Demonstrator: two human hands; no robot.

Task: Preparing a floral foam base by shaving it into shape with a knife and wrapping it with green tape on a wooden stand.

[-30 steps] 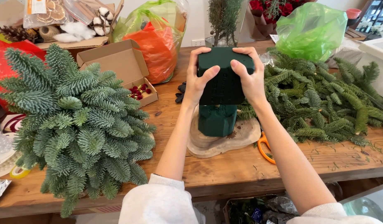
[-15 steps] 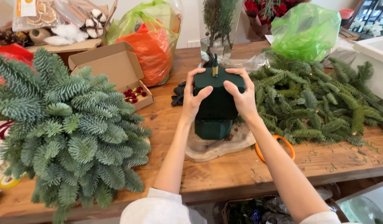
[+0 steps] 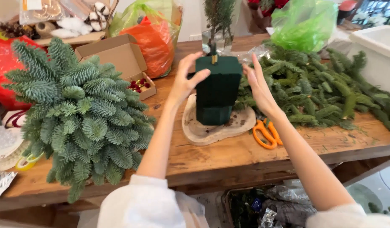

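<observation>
Wooden worktop [image 3: 203, 160] carried a wood slab [image 3: 211, 126] bearing the upright green foam block [image 3: 218, 90] (long axis vertical); left hand [image 3: 184, 80] touched it, right hand [image 3: 258, 82] hovered beside, both spread, grasping nothing.

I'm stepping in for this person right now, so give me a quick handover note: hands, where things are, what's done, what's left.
Left hand: open, fingertips touching the dark green foam block.
Right hand: open, just off the block's right side.
The block stands upright on the wooden slab on the table, with a stick poking from its top.
Orange scissors lie beside the slab; cut fir branches are piled to the right.
Done: block set on slab.
Left: no greenery in the block yet.
</observation>
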